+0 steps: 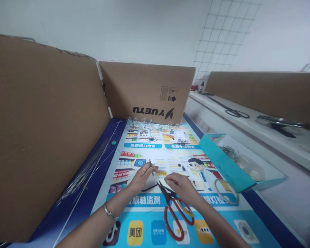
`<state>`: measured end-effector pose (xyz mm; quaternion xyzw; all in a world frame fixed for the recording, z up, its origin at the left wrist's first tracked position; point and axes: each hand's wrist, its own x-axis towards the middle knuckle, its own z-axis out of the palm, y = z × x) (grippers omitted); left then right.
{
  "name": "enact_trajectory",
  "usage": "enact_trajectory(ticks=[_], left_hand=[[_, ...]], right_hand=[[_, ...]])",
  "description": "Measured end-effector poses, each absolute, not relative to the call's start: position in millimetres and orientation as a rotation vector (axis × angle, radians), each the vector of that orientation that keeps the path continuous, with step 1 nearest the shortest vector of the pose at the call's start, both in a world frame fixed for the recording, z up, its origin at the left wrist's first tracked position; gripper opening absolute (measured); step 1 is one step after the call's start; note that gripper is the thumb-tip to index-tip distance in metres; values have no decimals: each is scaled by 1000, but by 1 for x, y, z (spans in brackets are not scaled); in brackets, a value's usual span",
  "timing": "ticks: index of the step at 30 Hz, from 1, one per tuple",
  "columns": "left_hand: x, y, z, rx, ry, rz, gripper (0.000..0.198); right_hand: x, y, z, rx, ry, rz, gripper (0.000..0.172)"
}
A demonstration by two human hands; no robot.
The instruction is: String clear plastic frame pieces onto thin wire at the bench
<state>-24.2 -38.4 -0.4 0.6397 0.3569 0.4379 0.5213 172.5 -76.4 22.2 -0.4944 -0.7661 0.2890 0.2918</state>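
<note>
My left hand (144, 174), with a metal bangle at the wrist, is raised over the printed mat and closed in a pinch. A small, thin grey metal piece (151, 163) sticks up from its fingertips; its exact kind is too small to tell. To its right, my right hand (182, 187) has its fingers curled together, and anything in them is hidden. Below and between the hands lie red-handled scissors (174, 225), blades pointing away from me. A yellow-handled tool (184, 208) is partly hidden among the scissor handles. A round wire coil (238, 198) lies beyond my right forearm.
An open turquoise box (223, 168) at the right holds wire pieces and a clear bag. Long thin wires (84, 174) lie at the left beside a cardboard wall (41, 137). Small wire shapes (182, 141) and clear pieces (150, 122) lie toward the back cardboard panel (144, 86).
</note>
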Motion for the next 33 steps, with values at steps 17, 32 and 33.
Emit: enact_trajectory(ticks=[17, 32, 33], left_hand=[[-5, -53, -14, 1055, 641, 833, 36], [-28, -12, -32, 1300, 1126, 1272, 33], [-28, -12, -33, 1294, 1138, 1270, 34]], right_hand=[[144, -48, 18, -1053, -1877, 935, 15], [140, 0, -11, -1114, -2062, 569, 26], [141, 3, -18, -1132, -2074, 543, 27]])
